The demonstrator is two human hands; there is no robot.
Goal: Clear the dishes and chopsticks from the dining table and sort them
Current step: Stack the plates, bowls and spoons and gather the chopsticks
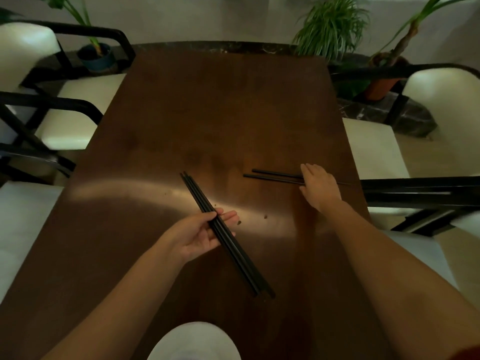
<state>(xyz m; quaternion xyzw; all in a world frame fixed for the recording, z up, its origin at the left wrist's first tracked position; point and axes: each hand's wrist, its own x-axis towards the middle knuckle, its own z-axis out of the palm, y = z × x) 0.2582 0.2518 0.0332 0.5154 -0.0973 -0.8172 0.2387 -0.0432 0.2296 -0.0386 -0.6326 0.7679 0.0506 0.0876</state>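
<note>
Left hand (201,236) grips bundled chopsticks (226,233); right hand (318,187) (fingers straight) touches chopstick pair (272,176).

A home dining room: a brown wooden counter (207,113) flanked by cream-cushioned black-framed chairs (78,110) at 9 and 3 o'clock, with potted plants (332,24) at 12 o'clock.

A dark brown wooden table (207,113) fills the middle of the frame. Two black chopsticks (272,176) lie on it right of centre, with small crumbs (265,217) nearby, lower down.
</note>
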